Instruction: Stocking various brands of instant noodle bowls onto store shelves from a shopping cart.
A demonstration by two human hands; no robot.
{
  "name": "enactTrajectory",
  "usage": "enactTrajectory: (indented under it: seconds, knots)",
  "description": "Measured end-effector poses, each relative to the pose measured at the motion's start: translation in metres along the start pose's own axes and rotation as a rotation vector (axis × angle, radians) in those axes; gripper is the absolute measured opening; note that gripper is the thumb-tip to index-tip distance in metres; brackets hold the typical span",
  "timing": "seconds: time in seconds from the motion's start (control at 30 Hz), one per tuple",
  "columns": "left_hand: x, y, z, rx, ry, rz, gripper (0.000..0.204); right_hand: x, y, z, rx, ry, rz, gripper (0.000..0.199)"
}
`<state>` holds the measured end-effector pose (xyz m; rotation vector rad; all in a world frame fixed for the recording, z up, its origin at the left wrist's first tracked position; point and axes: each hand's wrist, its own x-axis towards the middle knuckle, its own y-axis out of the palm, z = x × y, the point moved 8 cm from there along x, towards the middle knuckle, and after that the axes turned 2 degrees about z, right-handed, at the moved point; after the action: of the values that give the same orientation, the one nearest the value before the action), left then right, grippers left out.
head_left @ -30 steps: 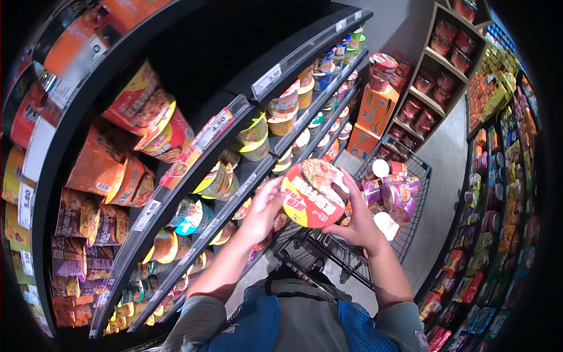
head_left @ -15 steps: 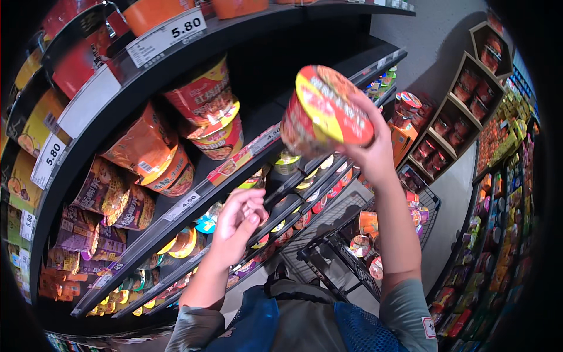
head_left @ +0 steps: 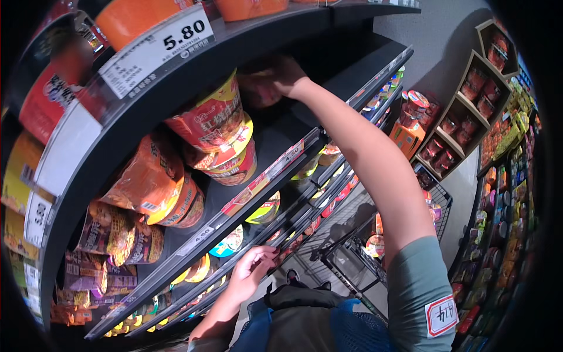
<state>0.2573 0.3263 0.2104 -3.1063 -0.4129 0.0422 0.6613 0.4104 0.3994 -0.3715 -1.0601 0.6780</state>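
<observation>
My right hand (head_left: 285, 77) reaches deep into the shadowed shelf, closed around a red instant noodle tub (head_left: 261, 88). Shade and the hand hide much of that tub. Just left of it, a red and yellow noodle tub (head_left: 214, 120) sits on top of another tub (head_left: 234, 164) of the same kind. My left hand (head_left: 252, 271) hovers low in front of the lower shelves, its fingers loosely bent and the thumb apart, with nothing visible in it.
Orange noodle tubs (head_left: 146, 176) and purple ones (head_left: 108, 232) fill the shelf's left part. The upper shelf's edge (head_left: 193, 64) juts out above. A wire shopping cart (head_left: 352, 252) holding tubs stands on my right. Hexagonal wooden racks (head_left: 469, 111) stand beyond.
My right hand has carried the noodle tub from in front of the shelf leftward and into it, beside the stacked tubs. My left hand has dropped lower.
</observation>
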Motion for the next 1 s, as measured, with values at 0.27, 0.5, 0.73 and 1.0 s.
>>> enactTrajectory:
  seconds: [0.27, 0.5, 0.73, 1.0]
  knots:
    - [-0.002, -0.03, 0.019, -0.033, -0.047, -0.007, 0.03, 0.052, 0.099, -0.103, 0.71, 0.151, 0.02, 0.049]
    - [0.003, -0.025, 0.045, -0.083, -0.02, -0.015, 0.03, 0.039, 0.157, -0.076, -0.123, -0.098, 0.301, 0.073]
    - [0.052, 0.039, 0.079, -0.141, -0.164, 0.183, 0.032, -0.054, -0.002, 0.016, -0.415, 0.315, 0.273, 0.067]
    - [0.11, 0.23, 0.149, -0.069, -0.189, 0.592, 0.03, -0.452, -0.299, 0.003, -0.338, 0.51, -0.412, 0.036]
